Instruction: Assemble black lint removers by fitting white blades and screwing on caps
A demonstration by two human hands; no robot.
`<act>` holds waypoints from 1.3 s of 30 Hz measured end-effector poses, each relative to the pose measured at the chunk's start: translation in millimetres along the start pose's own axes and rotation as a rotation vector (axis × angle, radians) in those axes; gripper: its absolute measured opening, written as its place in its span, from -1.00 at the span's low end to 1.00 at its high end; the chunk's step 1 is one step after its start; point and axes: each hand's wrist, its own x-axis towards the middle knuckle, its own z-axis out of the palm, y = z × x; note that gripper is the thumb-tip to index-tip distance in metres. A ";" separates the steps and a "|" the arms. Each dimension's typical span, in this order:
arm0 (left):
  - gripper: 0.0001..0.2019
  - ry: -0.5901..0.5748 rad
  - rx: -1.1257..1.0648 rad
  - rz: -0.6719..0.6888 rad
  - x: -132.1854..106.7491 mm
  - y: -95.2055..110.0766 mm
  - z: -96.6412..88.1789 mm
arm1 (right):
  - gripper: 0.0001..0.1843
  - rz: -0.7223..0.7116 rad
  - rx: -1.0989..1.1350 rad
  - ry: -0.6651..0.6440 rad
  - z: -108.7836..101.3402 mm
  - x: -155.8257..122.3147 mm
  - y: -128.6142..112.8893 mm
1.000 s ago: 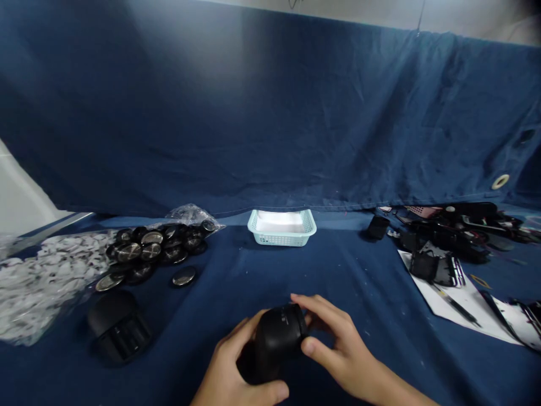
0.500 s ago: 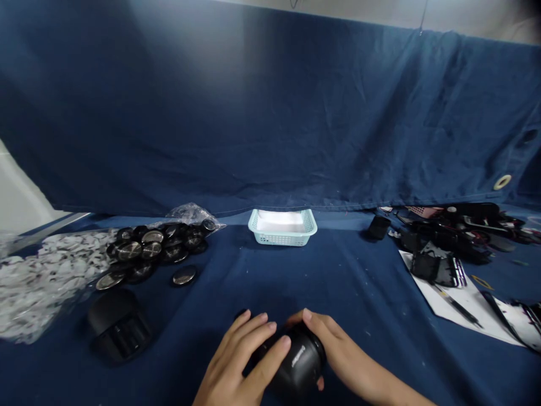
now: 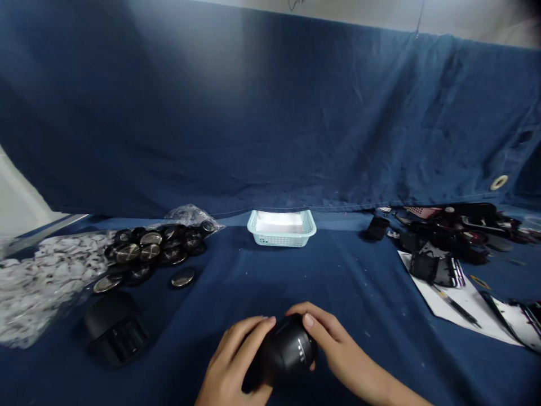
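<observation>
Low in the middle of the view, a glossy black rounded plastic housing (image 3: 284, 354) with small white marks on its side is held above the blue cloth. My left hand (image 3: 236, 358) wraps around its left side, thumb underneath and fingers over the top. On the right end, my right hand (image 3: 333, 341) grips with thumb and fingers closed round the rim. The underside is hidden by the hands. A second black housing (image 3: 112, 327), with slot-like hollows facing me, lies on the cloth to the left.
Round black caps with shiny faces (image 3: 150, 251) are heaped at left, beside a clear bag of small white parts (image 3: 51, 282). A pale green basket (image 3: 282, 239) stands at the back centre. At right lie black parts (image 3: 448, 237), white paper (image 3: 426, 290) and a pen-like tool (image 3: 459, 310).
The black housing has turned in my hands: its white lettering has given way to a row of white marks. My left fingers have drawn closer together around it.
</observation>
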 end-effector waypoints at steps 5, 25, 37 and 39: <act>-0.36 -0.007 -0.005 -0.011 3.2 1.5 0.0 | -0.50 0.028 -0.019 0.024 -1.8 0.5 -1.1; -0.38 -0.009 -0.075 -0.058 2.6 -4.2 5.5 | -0.46 -0.006 0.083 -0.124 -2.5 -1.4 -9.9; -0.29 -0.248 -0.765 -0.536 10.6 -2.3 -7.3 | -0.33 -0.423 -0.305 -0.101 -2.7 -13.3 -14.8; -0.27 -0.321 -0.979 -0.647 11.4 0.0 -11.4 | -0.27 -0.529 -0.412 -0.105 -2.0 -14.8 -16.9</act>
